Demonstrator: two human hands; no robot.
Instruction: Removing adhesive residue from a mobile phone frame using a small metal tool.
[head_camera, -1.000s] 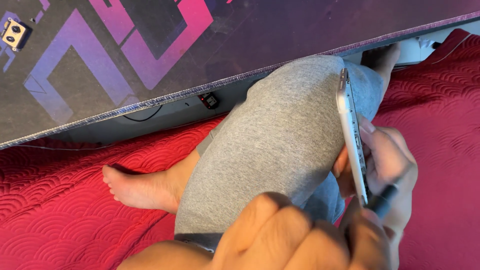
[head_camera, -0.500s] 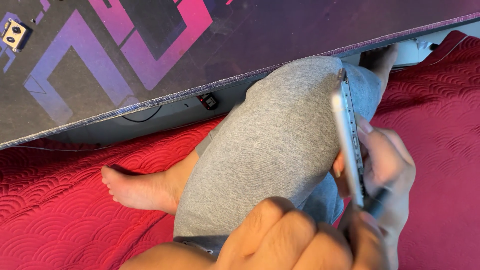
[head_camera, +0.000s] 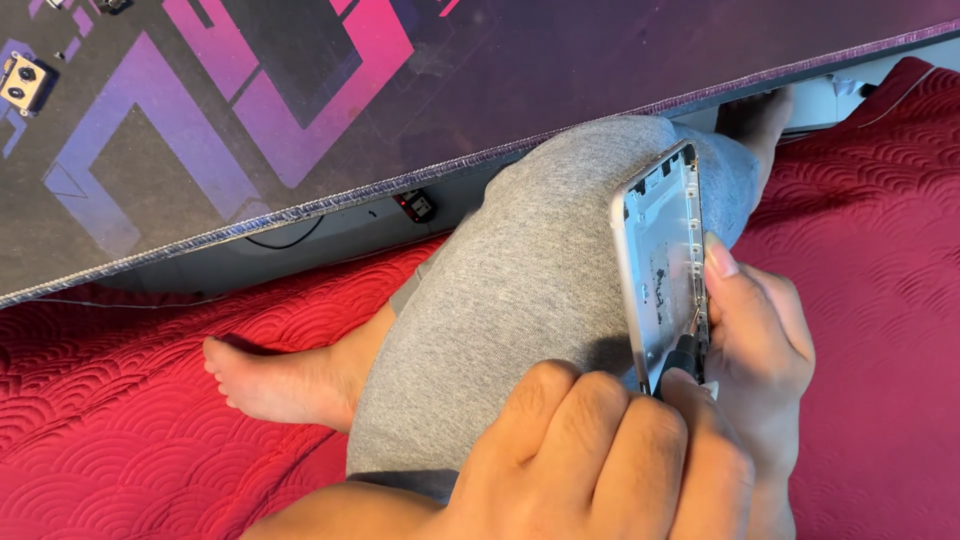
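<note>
Driver tip meets the shell's right edge.
Our left hand pinches the driver; our right hand clasps the upright shell just above.

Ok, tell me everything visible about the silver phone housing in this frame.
The phone housing is an emptied silver-grey metal shell with rounded corners, its open inside facing the camera, showing bare walls, dark residue patches and small fittings along one edge. It stands on its long edge, tilted, resting against the grey-clad knee. The right hand steadies its far side; the left hand holds a dark-tipped screwdriver against its inner lower edge.
</note>
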